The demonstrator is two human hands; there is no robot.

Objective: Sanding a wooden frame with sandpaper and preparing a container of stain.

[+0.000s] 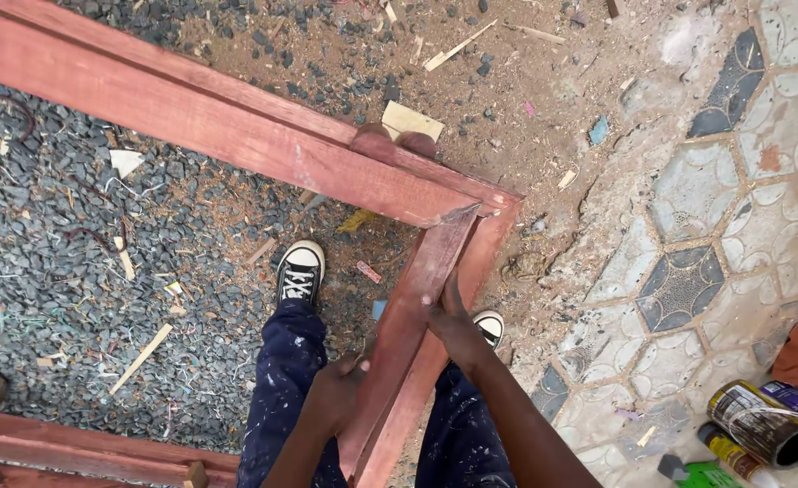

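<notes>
A reddish-brown wooden frame [236,126] stands over gravel, its long rail running from upper left to a mitred corner at centre right, where a second rail [421,298] comes down toward me. My left hand [337,390] grips the left side of that near rail low down. Higher up the same rail, my right hand [453,327] holds it, fingers pointing toward the corner. My legs in dark paint-spattered trousers and black-and-white sneakers [299,271] straddle the rail.
Grey gravel and sawdust with wood offcuts [141,357] cover the ground at left. Patterned paving [688,271] lies at right. Several cans [765,425] lie at the lower right. Another reddish rail [73,447] runs along the bottom left.
</notes>
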